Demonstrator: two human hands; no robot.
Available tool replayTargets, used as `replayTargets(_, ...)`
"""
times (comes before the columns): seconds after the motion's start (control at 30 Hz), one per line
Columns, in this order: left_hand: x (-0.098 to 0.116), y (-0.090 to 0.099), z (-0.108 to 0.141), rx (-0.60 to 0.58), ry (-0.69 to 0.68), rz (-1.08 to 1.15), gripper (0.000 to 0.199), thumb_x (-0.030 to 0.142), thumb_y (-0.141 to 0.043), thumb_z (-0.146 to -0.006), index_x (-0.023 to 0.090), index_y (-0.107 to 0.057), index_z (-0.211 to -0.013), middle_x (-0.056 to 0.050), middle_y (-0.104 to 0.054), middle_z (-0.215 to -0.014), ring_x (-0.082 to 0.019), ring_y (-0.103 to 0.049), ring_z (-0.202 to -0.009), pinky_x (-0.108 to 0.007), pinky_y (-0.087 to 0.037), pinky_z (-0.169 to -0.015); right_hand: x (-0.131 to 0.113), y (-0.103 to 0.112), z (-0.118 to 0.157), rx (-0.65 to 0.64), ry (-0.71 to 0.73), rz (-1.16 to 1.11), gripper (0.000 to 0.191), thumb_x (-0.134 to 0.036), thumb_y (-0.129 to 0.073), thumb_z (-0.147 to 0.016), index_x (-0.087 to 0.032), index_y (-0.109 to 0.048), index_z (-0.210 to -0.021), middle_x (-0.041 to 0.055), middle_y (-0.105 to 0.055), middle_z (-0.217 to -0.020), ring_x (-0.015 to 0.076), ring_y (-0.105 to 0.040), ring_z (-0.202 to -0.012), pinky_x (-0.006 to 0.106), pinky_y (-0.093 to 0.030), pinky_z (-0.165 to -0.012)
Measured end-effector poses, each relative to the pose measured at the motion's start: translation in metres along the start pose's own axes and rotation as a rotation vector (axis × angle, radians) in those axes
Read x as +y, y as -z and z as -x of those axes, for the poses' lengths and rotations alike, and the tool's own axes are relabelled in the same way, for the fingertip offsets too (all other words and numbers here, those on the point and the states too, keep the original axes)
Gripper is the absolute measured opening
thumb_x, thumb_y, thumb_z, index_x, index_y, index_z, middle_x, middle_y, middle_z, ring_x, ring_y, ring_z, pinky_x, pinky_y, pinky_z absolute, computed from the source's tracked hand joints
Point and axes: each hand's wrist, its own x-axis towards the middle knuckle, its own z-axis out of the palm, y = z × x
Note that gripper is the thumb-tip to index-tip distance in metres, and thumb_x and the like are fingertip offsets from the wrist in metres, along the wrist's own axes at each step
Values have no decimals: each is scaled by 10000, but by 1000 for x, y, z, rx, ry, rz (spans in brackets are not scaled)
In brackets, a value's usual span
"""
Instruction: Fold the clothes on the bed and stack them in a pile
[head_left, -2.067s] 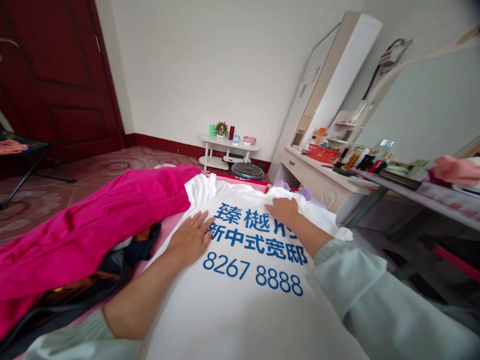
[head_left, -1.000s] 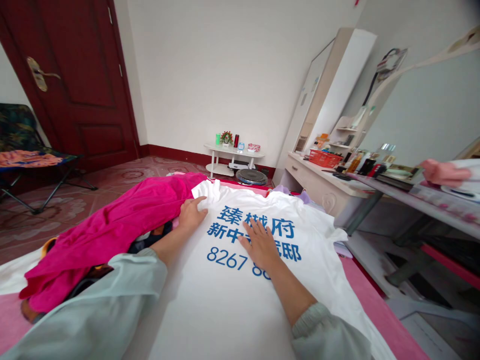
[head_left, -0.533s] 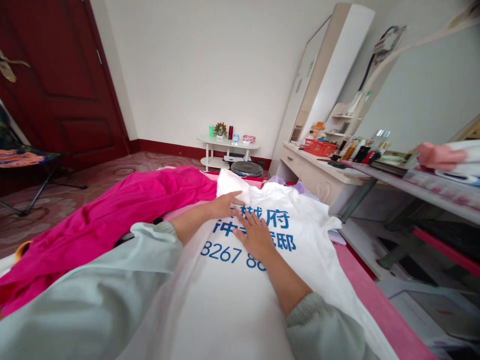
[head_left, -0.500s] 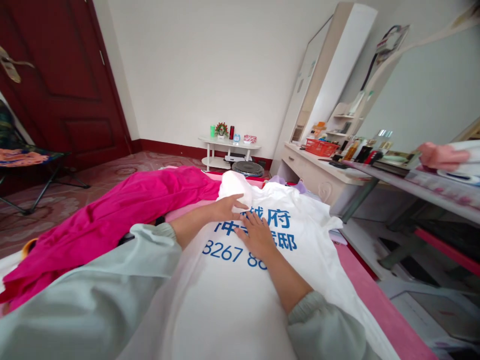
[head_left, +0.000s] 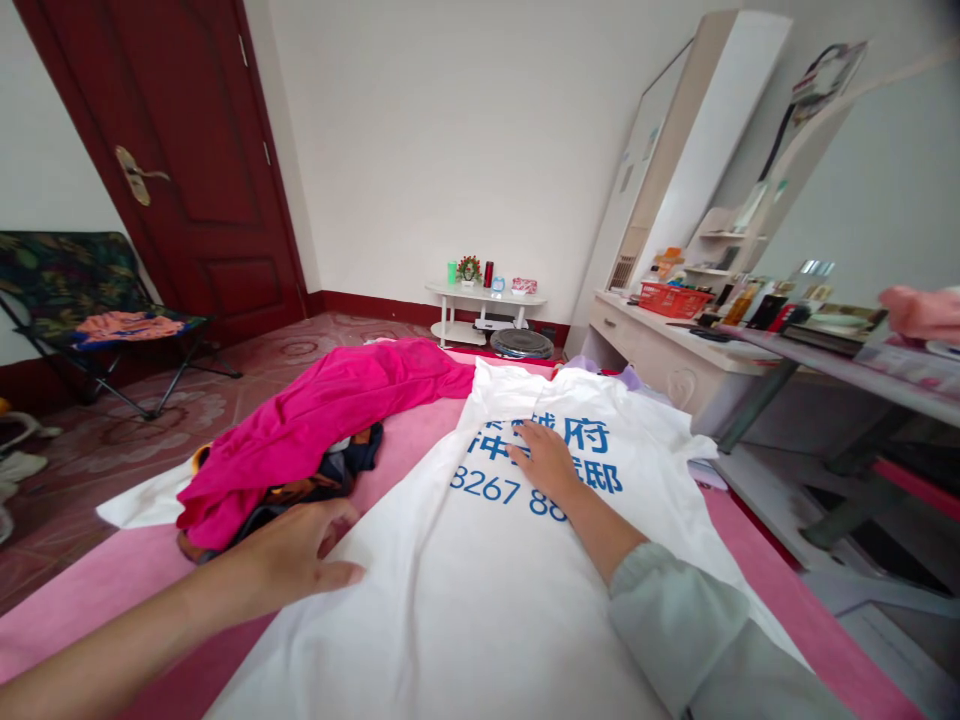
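A white T-shirt with blue printed characters and digits lies spread over a pink cover. My right hand rests on the print near the upper part of the shirt, palm down and fingers extended, gripping nothing. At the shirt's left edge, my left hand has its thumb and fingers apart, with nothing held between them. The thumb reaches over the white cloth. Just beyond this hand lies a bright pink garment, heaped on dark patterned clothing.
Left of the bed stands a folding chair with an orange cloth on it, near a dark red door. A low white table is by the far wall. On the right are a dresser with a red basket and a grey-legged table.
My left hand has left the print and moved left and nearer me, to the shirt's edge. The shirt's upper left corner now lies flatter. The view has turned slightly left.
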Motion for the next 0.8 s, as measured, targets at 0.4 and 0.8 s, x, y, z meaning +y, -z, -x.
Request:
replayTargets(0.4,44,8,28,13,-182,342,348,516,-526,-791,175,-474,-746,21,-500,-712,-120,-463,-650,-212,-359,-580,-11,18,-69,-151,-487,-743,560,-567,-476,-810,-189,-557,-1215,111,-597,-1205,225,-602,-982,347,-503,-771)
replayTargets(0.8,154,-5,32,-151,-269,396,262,377,-545,-778,183,-652,-918,-5,-596,-738,-129,-497,-620,-216,-351,-533,4,51,-96,1,-493,-975,569,-509,-301,-905,-185,-389,-1365,103,-435,-1390,207,-491,-1173,307,-503,-836)
